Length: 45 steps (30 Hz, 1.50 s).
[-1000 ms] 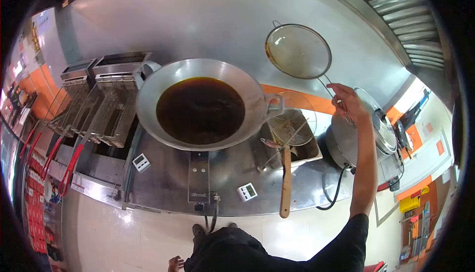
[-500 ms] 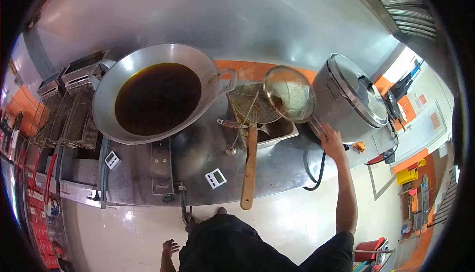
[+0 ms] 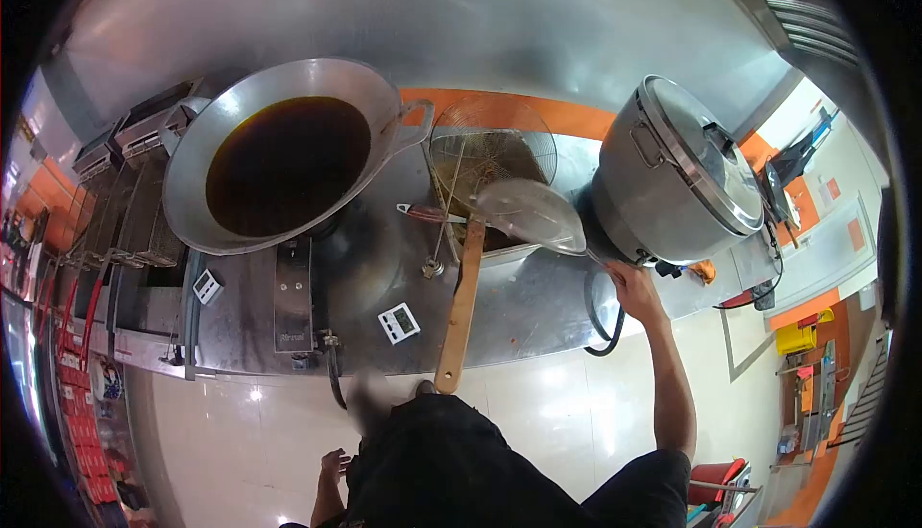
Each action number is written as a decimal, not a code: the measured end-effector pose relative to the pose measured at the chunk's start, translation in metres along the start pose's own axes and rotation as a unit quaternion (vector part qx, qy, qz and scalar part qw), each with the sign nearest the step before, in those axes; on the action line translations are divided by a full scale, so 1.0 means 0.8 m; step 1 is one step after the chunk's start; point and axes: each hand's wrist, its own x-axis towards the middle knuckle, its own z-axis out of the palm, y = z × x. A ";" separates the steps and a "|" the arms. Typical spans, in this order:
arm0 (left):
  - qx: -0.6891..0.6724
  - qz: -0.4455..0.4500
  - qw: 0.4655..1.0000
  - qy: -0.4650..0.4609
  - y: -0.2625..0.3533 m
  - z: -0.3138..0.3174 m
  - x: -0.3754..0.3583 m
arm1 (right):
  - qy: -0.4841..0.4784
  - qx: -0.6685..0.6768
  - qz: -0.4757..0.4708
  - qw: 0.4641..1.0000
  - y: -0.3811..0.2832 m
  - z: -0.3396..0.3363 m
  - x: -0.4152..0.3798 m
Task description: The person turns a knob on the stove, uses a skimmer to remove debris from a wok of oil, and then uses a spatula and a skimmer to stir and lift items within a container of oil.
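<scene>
Head view, going from left to right: fryer baskets sit at the left edge of the frame. Next comes a big wok full of dark oil on the steel worktop. Low in the frame, the left hand hangs by the person's side with fingers spread, holding nothing. Near the middle, a long wooden handle sticks out past the worktop edge. A round wire skimmer rests over a small tray. Just right of the middle, the right hand is closed around the handle of a mesh strainer, which tilts over the tray. A big lidded pot stands at the right. The strainer could bump the wooden handle and knock it off. Oil drips could fall on the worktop. The hot wok is close, so a slip could burn.
</scene>
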 end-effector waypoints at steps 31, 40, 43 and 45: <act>0.020 0.031 0.999 0.025 -0.009 0.010 -0.020 | 0.015 0.064 0.049 0.997 0.008 0.034 -0.021; 0.003 -0.004 1.000 0.006 -0.014 -0.029 0.017 | 0.094 0.194 0.179 0.960 -0.086 -0.064 0.027; 0.011 0.011 1.000 0.006 -0.002 -0.041 0.000 | 0.162 0.130 0.158 0.965 -0.135 -0.094 0.064; -0.019 0.011 1.000 0.002 -0.001 -0.052 0.004 | 0.191 0.114 0.133 0.966 -0.169 -0.113 0.091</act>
